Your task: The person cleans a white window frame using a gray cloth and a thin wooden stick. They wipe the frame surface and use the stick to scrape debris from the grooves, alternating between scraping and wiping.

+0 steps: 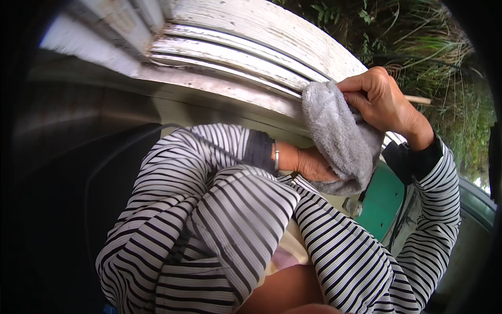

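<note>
A grey terry cloth (333, 129) hangs over the inner edge of a worn white window sill with sliding tracks (235, 59). My right hand (382, 100) pinches the cloth's upper edge between thumb and fingers, just above the outer end of the tracks. Lower down, my left hand (315, 163) has hold of the cloth's lower part. Folds of cloth hide its fingertips. A pale wooden stick (419, 99) juts out behind my right wrist; its other end is hidden, so I cannot tell whether the hand holds it.
At the upper left stands a white window frame post (117, 31). Grass and ferns (423, 43) grow outside, beyond the sill. Below the cloth lies a green board (380, 200) with small holes. A dark cable (208, 141) crosses in front of my left sleeve.
</note>
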{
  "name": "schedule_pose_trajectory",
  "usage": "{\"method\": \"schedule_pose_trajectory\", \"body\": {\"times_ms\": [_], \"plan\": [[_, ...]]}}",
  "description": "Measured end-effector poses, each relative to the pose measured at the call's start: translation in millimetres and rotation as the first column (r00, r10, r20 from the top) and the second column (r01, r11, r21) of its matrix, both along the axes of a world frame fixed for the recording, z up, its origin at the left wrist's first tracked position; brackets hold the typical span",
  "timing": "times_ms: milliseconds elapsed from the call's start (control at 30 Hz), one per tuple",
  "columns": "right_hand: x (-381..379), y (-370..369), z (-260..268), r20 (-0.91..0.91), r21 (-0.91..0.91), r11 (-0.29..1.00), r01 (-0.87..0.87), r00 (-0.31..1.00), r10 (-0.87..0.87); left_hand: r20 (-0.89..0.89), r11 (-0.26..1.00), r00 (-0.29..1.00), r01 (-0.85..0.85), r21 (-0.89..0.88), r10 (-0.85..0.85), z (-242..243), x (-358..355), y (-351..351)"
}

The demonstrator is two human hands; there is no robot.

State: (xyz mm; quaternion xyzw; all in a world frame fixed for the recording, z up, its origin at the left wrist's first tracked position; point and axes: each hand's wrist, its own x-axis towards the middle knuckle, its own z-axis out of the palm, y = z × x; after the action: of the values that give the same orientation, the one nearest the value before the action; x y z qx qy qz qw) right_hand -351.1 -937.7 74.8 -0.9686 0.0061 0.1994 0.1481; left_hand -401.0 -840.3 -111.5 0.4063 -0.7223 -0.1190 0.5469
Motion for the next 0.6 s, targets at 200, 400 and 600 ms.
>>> {"method": "schedule_pose_trajectory", "body": {"times_ms": [200, 400, 600], "plan": [[-33.2, 31.8, 46.9, -0.134, -0.061, 0.956, 0.286, 0.947, -0.292, -0.739, 0.690, 0.459, 0.724, -0.011, -0.493, 75.2, -42.1, 20.5], [-84.0, -6.9, 16.0, 0.042, -0.210, 0.934, 0.291, 0.957, -0.288, -0.786, 0.752, 0.436, 0.657, -0.055, -0.438, 36.2, -86.4, 25.6], [-83.9, -18.6, 20.7, 0.221, 0.021, 0.946, 0.324, 0.921, -0.321, -0.801, 0.844, 0.487, 0.535, -0.042, -0.349, 67.7, -64.7, 28.2]]}}
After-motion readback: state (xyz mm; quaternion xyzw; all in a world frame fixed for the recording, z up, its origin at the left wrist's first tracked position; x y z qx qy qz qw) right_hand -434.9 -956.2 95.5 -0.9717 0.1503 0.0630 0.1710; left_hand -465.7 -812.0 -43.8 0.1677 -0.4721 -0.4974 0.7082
